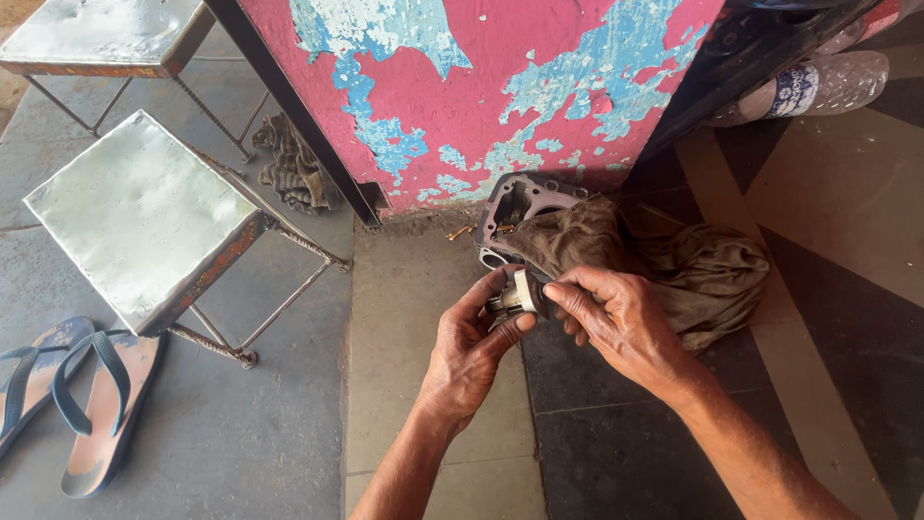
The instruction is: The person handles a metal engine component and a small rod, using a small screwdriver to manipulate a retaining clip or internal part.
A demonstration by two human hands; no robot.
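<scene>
1. A small round metal part [513,297] is held in the grip of both hands, just above the floor [423,404].
2. The fingers of the left hand [469,354] are closed around the lower side of the part, with the thumb pressed on its front.
3. The right hand [616,323] is closed on the part from the right side, and its fingertips are touching the rim.
4. A brown cloth [674,265] is spread on the floor just behind the hands.
5. A grey engine casing [520,202] is partly covered by this cloth and is leaned near the pink and blue peeling wall [481,87].
6. Two metal stools [144,217] are placed at the left, with blue sandals [67,395] beside them.
7. A plastic bottle [818,87] is laid at the upper right.
</scene>
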